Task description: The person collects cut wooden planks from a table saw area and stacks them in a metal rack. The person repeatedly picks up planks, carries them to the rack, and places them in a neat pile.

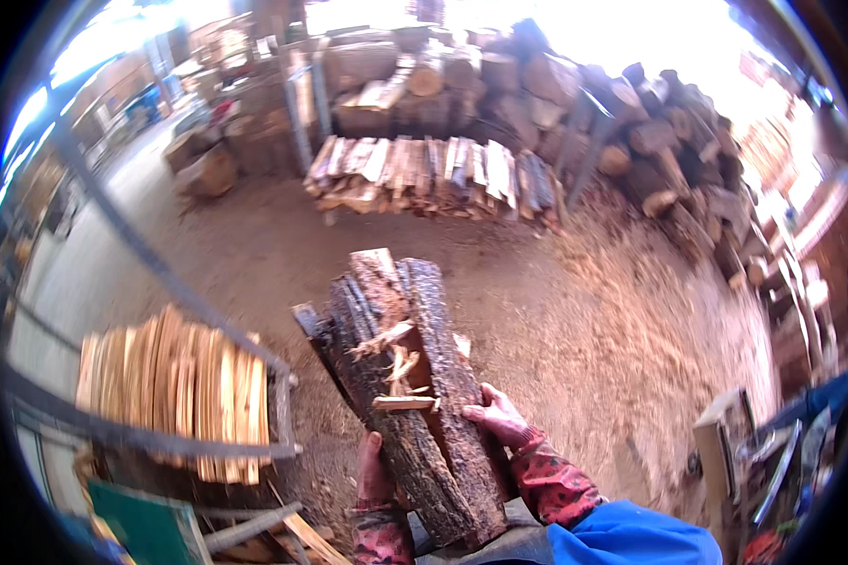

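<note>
An armful of split firewood, several long bark-covered pieces lying side by side, is held up in front of me and tilted. My left hand grips its left side near the lower end, thumb showing against the bark. From the right, my right hand presses on the outer piece, the fingers partly hidden behind it. Splinters and a short pale stick lie on top, over a gap between the pieces. The lower end reaches down to my lap.
A row of split firewood lies ahead, before piled round logs. More round logs slope down at the right. At left, pale split wood stands in a metal frame. Wood chips cover the ground.
</note>
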